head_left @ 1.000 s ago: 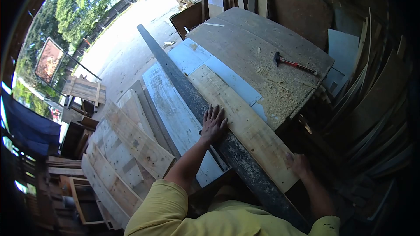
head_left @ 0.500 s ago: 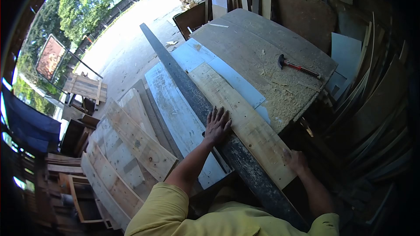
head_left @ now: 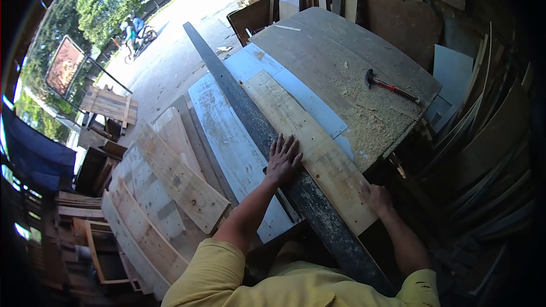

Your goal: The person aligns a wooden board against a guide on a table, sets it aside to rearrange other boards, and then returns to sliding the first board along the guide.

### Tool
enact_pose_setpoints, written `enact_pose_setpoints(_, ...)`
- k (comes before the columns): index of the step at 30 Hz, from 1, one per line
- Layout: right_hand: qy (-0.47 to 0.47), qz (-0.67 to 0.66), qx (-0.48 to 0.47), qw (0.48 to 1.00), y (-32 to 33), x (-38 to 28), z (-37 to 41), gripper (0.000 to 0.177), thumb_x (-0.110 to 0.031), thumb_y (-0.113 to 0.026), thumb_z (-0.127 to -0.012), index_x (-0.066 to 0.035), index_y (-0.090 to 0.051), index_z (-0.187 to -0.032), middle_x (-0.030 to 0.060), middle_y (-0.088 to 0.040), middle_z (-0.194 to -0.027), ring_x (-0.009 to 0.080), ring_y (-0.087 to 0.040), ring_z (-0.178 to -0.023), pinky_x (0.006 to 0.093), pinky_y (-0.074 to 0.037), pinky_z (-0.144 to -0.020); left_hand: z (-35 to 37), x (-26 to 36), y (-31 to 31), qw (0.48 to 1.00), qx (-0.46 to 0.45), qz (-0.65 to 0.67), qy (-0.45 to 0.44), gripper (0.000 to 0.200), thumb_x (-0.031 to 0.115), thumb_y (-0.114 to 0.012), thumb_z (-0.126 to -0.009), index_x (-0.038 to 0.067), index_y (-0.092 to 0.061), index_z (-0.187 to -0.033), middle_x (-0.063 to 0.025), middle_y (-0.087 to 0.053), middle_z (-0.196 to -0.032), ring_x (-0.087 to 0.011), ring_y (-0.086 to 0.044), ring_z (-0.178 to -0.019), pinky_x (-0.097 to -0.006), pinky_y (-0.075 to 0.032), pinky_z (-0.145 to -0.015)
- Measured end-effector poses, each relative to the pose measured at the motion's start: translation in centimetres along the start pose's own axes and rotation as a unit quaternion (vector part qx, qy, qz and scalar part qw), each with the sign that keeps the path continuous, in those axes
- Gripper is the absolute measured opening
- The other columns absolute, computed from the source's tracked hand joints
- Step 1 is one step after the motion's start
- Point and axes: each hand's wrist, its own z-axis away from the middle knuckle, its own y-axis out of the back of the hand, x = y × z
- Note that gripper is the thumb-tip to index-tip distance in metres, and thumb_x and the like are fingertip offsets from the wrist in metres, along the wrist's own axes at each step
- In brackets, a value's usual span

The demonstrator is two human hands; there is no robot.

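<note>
A pale wooden plank lies lengthwise against a long dark beam, with small dark holes along its face. My left hand rests flat where beam and plank meet, fingers spread and pointing away from me. Near the plank's close end, my right hand grips its right edge; the fingers curl at the edge and are partly hidden. To the beam's left lies a white-smeared board. A light blue sheet shows beneath the plank's right side.
A hammer with a red and black handle lies on the sawdust-strewn worktable. More planks are stacked at the left. Wood offcuts lean along the right. Riders on a motorcycle pass outside.
The plank has slid a little away from me along the beam, my right hand moving with it. My left hand has barely shifted. A motorcycle and a blue-green vehicle have appeared outside.
</note>
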Motion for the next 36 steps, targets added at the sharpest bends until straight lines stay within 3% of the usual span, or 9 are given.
enact_pose_setpoints(5, -0.006, 0.001, -0.004, 1.0, -0.1, -0.8, -0.9, 0.073, -0.062, -0.039, -0.096, 0.004, -0.068, -0.083, 0.0322, -0.066, -0.085, 0.0483, -0.065, -0.087, 0.0539, -0.052, -0.074, 0.0, 0.1, 0.2, 1.0, 0.004, -0.002, -0.004, 0.055, 0.043, -0.04, -0.1, 0.011, -0.045, -0.144, -0.0099, -0.031, -0.156, -0.0338, -0.011, -0.149, -0.0479, -0.007, -0.12)
enact_pose_setpoints(11, -0.014, -0.024, -0.014, 1.0, 0.5, -1.7, 0.0, 0.065, -0.059, -0.043, -0.096, 0.002, -0.065, -0.095, 0.0303, -0.066, -0.095, 0.0491, -0.064, -0.09, 0.0542, -0.052, -0.076, 0.1, -0.2, -0.1, 1.0, -0.005, 0.008, 0.006, 0.052, 0.042, -0.04, -0.099, 0.013, -0.047, -0.142, -0.0076, -0.033, -0.156, -0.032, -0.013, -0.149, -0.0476, -0.007, -0.12)
enact_pose_setpoints(13, 0.091, -0.093, 0.136, 0.982, 0.6, -1.8, 0.9, 0.054, -0.051, -0.051, -0.095, 0.001, -0.061, -0.101, 0.0239, -0.064, -0.106, 0.0465, -0.062, -0.094, 0.0515, -0.051, -0.078, 0.0, -0.2, -0.2, 1.0, 0.012, 0.006, 0.0, 0.052, 0.042, -0.04, -0.099, 0.012, -0.048, -0.141, -0.0078, -0.034, -0.155, -0.032, -0.013, -0.149, -0.0473, -0.007, -0.12)
enact_pose_setpoints(14, 0.096, -0.09, 0.132, 0.982, 0.6, -1.4, 1.2, 0.054, -0.051, -0.051, -0.095, 0.001, -0.061, -0.101, 0.0239, -0.064, -0.106, 0.0465, -0.062, -0.094, 0.0515, -0.051, -0.078, 0.1, -0.2, -0.2, 1.0, 0.013, 0.006, 0.006, 0.052, 0.042, -0.04, -0.099, 0.012, -0.048, -0.141, -0.0078, -0.034, -0.155, -0.032, -0.013, -0.149, -0.0473, -0.007, -0.12)
enact_pose_setpoints(16, 0.264, -0.077, 0.167, 0.947, 0.7, -0.4, 2.0, 0.044, -0.043, -0.058, -0.092, -0.001, -0.059, -0.102, 0.0171, -0.061, -0.11, 0.0404, -0.06, -0.096, 0.0486, -0.048, -0.084, 0.2, -0.1, 0.2, 1.0, 0.009, 0.002, -0.003, 0.051, 0.04, -0.04, -0.1, 0.012, -0.048, -0.142, -0.009, -0.033, -0.155, -0.0327, -0.013, -0.149, -0.0474, -0.008, -0.12)
enact_pose_setpoints(19, 0.301, -0.054, 0.216, 0.927, 0.8, -0.1, 2.0, 0.035, -0.037, -0.058, -0.091, -0.003, -0.062, -0.1, 0.0152, -0.064, -0.106, 0.0347, -0.059, -0.095, 0.0465, -0.044, -0.087, 0.1, 0.0, 0.2, 1.0, 0.015, 0.017, -0.001, 0.054, 0.044, -0.041, -0.099, 0.011, -0.049, -0.141, -0.008, -0.034, -0.155, -0.0322, -0.013, -0.149, -0.0477, -0.007, -0.12)
enact_pose_setpoints(36, 0.331, -0.026, 0.241, 0.912, -0.5, -2.4, -1.1, 0.021, -0.025, -0.061, -0.087, -0.004, -0.065, -0.09, 0.0163, -0.065, -0.101, 0.0336, -0.058, -0.093, 0.0452, -0.044, -0.084, -0.1, -0.1, 0.1, 1.0, 0.003, 0.001, 0.01, 0.06, 0.046, -0.04, -0.099, 0.007, -0.042, -0.145, -0.0136, -0.028, -0.157, -0.0338, -0.01, -0.149, -0.0469, -0.006, -0.12)
